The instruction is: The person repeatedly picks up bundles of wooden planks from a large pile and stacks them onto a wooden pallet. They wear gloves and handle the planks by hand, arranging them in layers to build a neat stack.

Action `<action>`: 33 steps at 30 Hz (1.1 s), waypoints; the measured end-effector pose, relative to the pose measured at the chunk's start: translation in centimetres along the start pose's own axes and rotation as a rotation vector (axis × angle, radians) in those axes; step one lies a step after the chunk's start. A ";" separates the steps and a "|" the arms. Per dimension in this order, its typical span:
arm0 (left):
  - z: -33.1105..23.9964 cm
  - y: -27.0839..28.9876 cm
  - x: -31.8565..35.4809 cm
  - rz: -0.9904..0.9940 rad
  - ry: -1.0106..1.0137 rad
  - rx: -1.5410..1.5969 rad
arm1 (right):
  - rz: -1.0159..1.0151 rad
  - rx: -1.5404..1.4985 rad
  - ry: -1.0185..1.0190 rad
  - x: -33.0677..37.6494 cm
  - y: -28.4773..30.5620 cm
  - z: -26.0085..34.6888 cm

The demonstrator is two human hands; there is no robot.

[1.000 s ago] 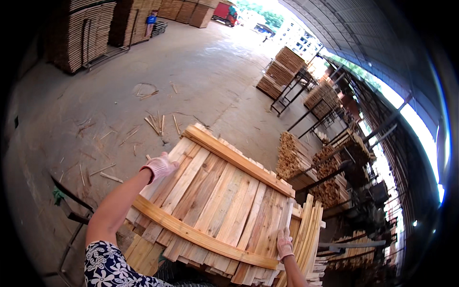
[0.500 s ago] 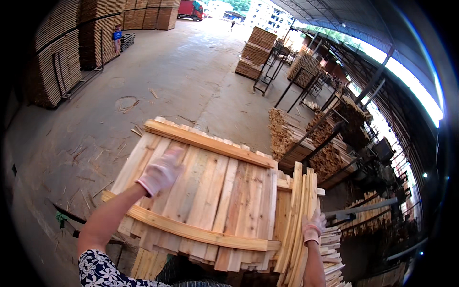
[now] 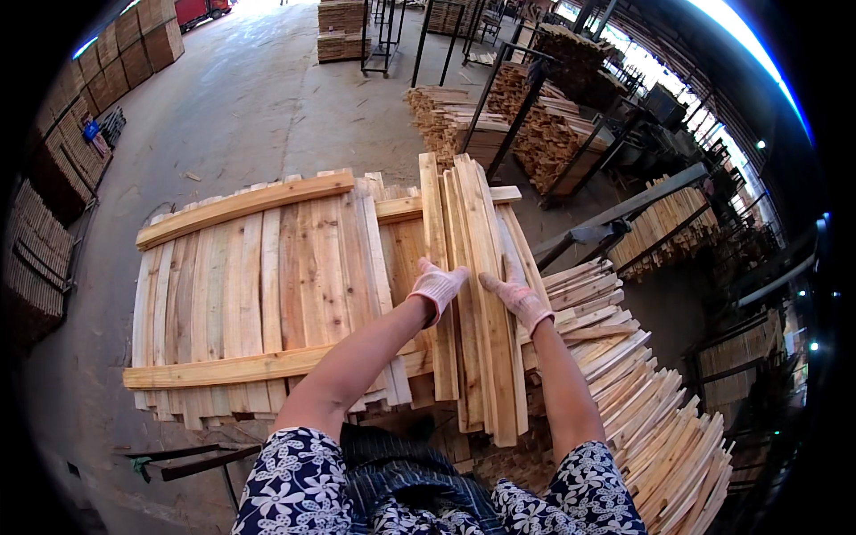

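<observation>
Both my hands wear pale pinkish work gloves and are at a loose bundle of long wooden slats (image 3: 486,339). My left hand (image 3: 439,289) closes on the left side of the bundle, thumb across the top. At the bundle's right side my right hand (image 3: 519,299) grips its edge slats, with the thumb on the upper face. Some fingertips are hidden by wood and gloves. Beneath the bundle runs a crosswise wooden batten (image 3: 401,209). To the left lies a layer of boards side by side (image 3: 245,267), with a far batten (image 3: 254,207) and a near batten (image 3: 223,367) across it.
Many thin slats (image 3: 651,401) lie heaped at my right. A grey metal bar (image 3: 624,207) juts beside them. Beyond stand black metal racks (image 3: 513,107) and stacked lumber (image 3: 544,134). Tall wood stacks (image 3: 53,196) line the left, with a red truck (image 3: 198,11) far off.
My left hand has moved from the board layer on the left to the slat bundle. My right hand has shifted to the bundle's right side. The view has turned rightward and down.
</observation>
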State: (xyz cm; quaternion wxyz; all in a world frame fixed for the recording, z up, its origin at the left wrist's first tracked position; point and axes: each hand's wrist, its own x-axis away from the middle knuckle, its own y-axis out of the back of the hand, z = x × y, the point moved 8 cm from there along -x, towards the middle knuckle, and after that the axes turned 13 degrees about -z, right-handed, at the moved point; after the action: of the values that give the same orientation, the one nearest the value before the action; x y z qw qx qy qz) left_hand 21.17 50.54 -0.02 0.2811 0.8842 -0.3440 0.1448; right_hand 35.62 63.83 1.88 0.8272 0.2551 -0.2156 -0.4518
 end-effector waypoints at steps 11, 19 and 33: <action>-1.6 -0.1 2.8 0.055 0.034 0.317 | 0.164 -0.725 -0.117 1.0 -3.3 0.4; -6.0 17.4 7.0 0.195 -0.432 0.481 | -0.266 -0.010 1.084 5.8 -8.1 17.2; 18.6 47.1 1.2 -0.413 -0.232 -0.522 | -0.171 -0.277 0.917 20.2 -11.5 24.6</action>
State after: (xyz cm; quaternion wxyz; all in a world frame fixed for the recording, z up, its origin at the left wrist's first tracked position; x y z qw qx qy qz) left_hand -9.25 10.29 4.40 0.4799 0.8440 -0.2129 -0.1096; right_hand 23.92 35.60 16.51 0.8231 0.3322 0.2550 -0.3837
